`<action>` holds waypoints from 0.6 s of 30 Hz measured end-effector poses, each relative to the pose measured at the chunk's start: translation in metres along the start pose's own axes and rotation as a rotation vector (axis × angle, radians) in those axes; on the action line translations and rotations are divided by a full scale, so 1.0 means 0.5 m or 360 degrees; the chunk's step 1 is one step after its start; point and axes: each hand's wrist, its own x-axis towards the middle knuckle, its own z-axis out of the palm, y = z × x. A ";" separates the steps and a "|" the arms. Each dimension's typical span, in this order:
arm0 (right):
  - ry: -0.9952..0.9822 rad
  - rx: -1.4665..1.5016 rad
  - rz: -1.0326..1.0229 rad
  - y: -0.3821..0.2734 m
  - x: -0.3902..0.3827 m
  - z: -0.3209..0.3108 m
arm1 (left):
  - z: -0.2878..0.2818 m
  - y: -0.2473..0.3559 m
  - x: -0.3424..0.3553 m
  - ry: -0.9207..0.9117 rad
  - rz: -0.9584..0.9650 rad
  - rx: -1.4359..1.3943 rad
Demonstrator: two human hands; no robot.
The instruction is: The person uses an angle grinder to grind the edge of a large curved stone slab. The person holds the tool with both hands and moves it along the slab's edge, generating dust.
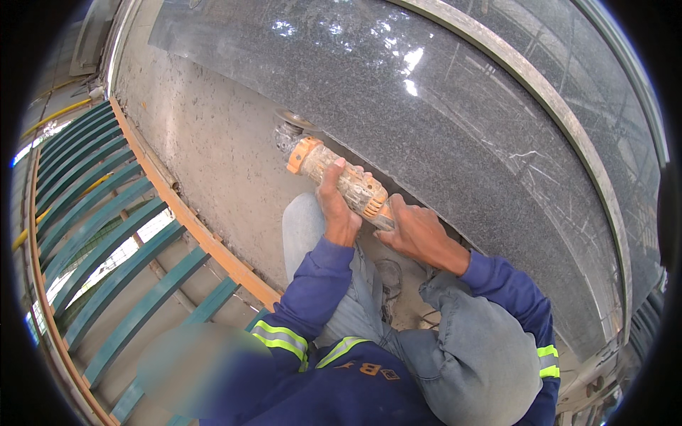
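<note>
A worn orange angle grinder [346, 181], coated in pale dust, is held in both hands. My left hand [337, 202] wraps around the middle of its body, thumb on top. My right hand [418, 231] grips the rear handle end. The grinder's disc [295, 119] lies at the near edge of a dark grey polished stone slab [426, 121]; whether it touches the edge I cannot tell. The slab's surface carries light reflections and pale scratch-like streaks.
At the left runs a railing of green slats [128, 234] with an orange-brown rail [192, 213]. Dusty concrete floor [206, 135] lies between railing and slab. A pale metal strip [547, 85] curves across the slab's far side. My bent knees [483, 355] are close below the grinder.
</note>
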 end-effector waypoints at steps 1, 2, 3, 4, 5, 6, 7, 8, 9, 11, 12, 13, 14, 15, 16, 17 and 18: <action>-0.0027 0.0005 0.0017 0.000 -0.002 -0.001 | 0.006 0.003 -0.008 0.0015 -0.0005 0.0005; -0.0054 0.0011 0.0034 -0.002 -0.005 -0.005 | 0.008 0.004 -0.013 0.0030 -0.0011 0.0010; -0.0081 0.0016 0.0050 -0.003 -0.006 -0.009 | 0.007 0.004 -0.013 0.0033 -0.0002 0.0012; -0.0086 0.0023 0.0053 -0.006 -0.007 -0.013 | 0.006 0.002 -0.014 0.0033 0.0001 0.0011; -0.0092 0.0030 0.0055 -0.008 -0.007 -0.016 | 0.006 0.001 -0.015 0.0034 0.0005 0.0011; -0.0097 0.0038 0.0056 -0.009 -0.007 -0.018 | 0.006 0.001 -0.015 0.0028 0.0009 0.0012; -0.0083 0.0035 0.0046 -0.009 -0.007 -0.018 | 0.007 0.002 -0.015 0.0017 0.0015 0.0015; -0.0068 0.0032 0.0035 -0.008 -0.006 -0.016 | 0.008 0.002 -0.015 0.0007 0.0021 0.0018; -0.0053 0.0028 0.0024 -0.006 -0.006 -0.015 | 0.008 0.002 -0.013 0.0003 0.0014 0.0015; -0.0033 0.0038 0.0016 -0.002 -0.002 -0.007 | 0.004 0.000 -0.008 -0.0004 0.0004 0.0009; -0.0023 0.0043 0.0013 -0.001 -0.001 -0.005 | 0.000 -0.001 -0.001 -0.0013 0.0003 0.0009; -0.0048 0.0047 0.0033 -0.003 0.001 -0.006 | -0.003 0.001 0.005 -0.0018 0.0003 0.0008; -0.0073 0.0051 0.0054 -0.007 0.004 -0.007 | -0.006 0.002 0.009 -0.0023 0.0004 0.0006; -0.0098 0.0055 0.0074 -0.009 0.005 -0.008 | -0.008 0.000 0.008 -0.0014 0.0000 0.0015; -0.0080 0.0047 0.0065 -0.007 0.005 -0.007 | -0.003 0.001 0.005 -0.0006 -0.0008 0.0026; -0.0063 0.0039 0.0056 -0.005 0.003 -0.006 | 0.002 0.002 0.000 0.0003 -0.0016 0.0036; -0.0046 0.0031 0.0047 -0.002 0.001 -0.005 | 0.006 0.003 -0.004 0.0005 -0.0017 0.0030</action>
